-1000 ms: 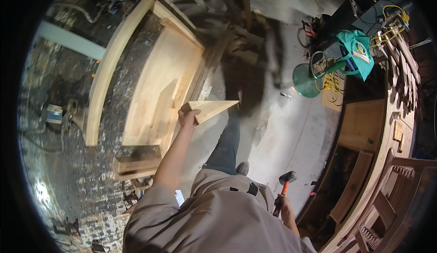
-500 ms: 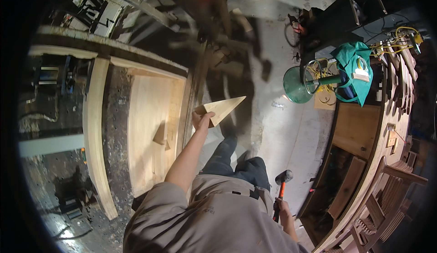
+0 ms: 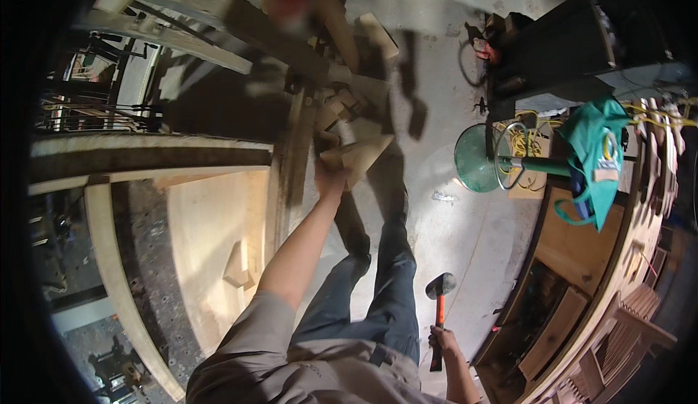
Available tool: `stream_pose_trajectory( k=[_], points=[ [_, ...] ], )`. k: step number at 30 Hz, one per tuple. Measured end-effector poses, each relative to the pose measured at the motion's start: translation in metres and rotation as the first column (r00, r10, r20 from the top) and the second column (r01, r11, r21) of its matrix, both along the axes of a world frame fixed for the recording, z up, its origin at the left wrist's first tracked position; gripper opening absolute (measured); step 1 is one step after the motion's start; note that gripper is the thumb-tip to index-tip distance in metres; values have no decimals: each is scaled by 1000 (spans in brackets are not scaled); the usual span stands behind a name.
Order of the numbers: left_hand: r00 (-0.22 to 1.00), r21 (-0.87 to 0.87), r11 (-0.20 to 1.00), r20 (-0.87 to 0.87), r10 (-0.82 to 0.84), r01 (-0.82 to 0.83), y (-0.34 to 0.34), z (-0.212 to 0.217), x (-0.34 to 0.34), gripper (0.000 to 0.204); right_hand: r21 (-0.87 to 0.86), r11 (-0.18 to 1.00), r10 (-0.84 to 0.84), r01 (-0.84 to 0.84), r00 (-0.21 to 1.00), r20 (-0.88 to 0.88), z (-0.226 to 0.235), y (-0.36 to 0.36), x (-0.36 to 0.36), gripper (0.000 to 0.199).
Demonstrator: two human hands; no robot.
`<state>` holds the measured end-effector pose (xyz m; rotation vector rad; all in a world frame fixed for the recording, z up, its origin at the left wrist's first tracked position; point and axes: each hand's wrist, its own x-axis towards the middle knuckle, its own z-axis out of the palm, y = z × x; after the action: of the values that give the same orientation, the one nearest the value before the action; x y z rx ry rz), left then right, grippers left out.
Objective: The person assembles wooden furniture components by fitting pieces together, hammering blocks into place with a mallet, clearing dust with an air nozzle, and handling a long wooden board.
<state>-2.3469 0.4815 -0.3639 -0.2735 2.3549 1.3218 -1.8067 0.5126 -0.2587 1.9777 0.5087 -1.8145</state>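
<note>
My left hand (image 3: 331, 176) is stretched out ahead, closed on a pale triangular wooden wedge (image 3: 367, 154) whose pointed end faces right. The wedge lies in shadow above the floor. Low on the right, my right hand (image 3: 444, 340) grips a mallet (image 3: 440, 286) by its orange and black handle, with the dark head up. A second wood wedge (image 3: 238, 266) rests on the light wooden panel (image 3: 195, 237) left of my arm.
Wooden offcuts (image 3: 337, 106) are heaped past my left hand. A green stool (image 3: 476, 158) stands to the right, by a green cloth bag (image 3: 592, 157). Along the right edge, a wooden bench (image 3: 582, 317) carries slatted wooden pieces. A dark, pitted metal table (image 3: 149, 258) is at left.
My left hand has reached farther forward with the wedge, toward the heap of offcuts. My legs are in a longer stride, and the left bench has shifted lower in view. The mallet stays in my right hand.
</note>
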Motion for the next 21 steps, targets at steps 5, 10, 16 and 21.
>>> stream_pose_trajectory(
  k=[5, 10, 16, 21],
  points=[
    [996, 86, 996, -91, -25, 33, 84, -114, -38, 69, 14, 990, 134, -138, 979, 156, -46, 37, -35, 13],
    [998, 425, 905, -41, 37, -16, 132, -210, -38, 69, 7, 983, 180, -184, 966, 184, -74, 64, -39, 17],
    [952, -251, 938, 251, -176, 240, 82, -258, -33, 59, 25, 962, 260, -273, 937, 233, -74, 93, -54, 18],
    [967, -265, 958, 196, 166, -111, -30, -156, -10, 48, -28, 898, 436, -439, 881, 184, -60, 127, -64, 17]
  ],
)
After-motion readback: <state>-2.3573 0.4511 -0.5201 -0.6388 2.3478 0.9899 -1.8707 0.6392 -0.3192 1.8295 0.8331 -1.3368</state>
